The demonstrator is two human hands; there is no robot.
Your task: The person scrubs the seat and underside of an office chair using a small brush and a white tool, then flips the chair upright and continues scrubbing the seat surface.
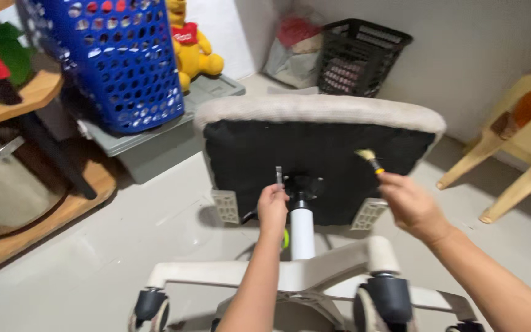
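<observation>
I see an office chair (314,154) tipped over on the floor (93,264), its seat underside facing me and its base toward me. The white post (302,232) gives the long axis: it runs from the star base (290,273) at the bottom of the view straight away from me up to the black seat bottom. The seat stands on edge, its pale fuzzy rim (314,107) uppermost.

The underside is flat black, with two pale plastic brackets at its lower corners. The base is off-white, with dark wheels (391,295) nearest me.

My left hand (273,208) is at the black fitting where the post meets the seat, fingers curled around a small grey lever (279,174) that sticks up. My right hand (410,206) has its fingers closed around a small brush (370,158); its yellowish bristles point up and left and lie against the black underside, right of the post.

Around the chair: a blue plastic basket (124,61) sits on a grey storage box (155,144) to the upper left, with a yellow stuffed toy (193,43) behind it. A black basket (359,56) stands against the far wall. A beige plastic chair (517,132) is at right, wooden shelves (38,98) at left. Nothing lies between my hands and the seat.
</observation>
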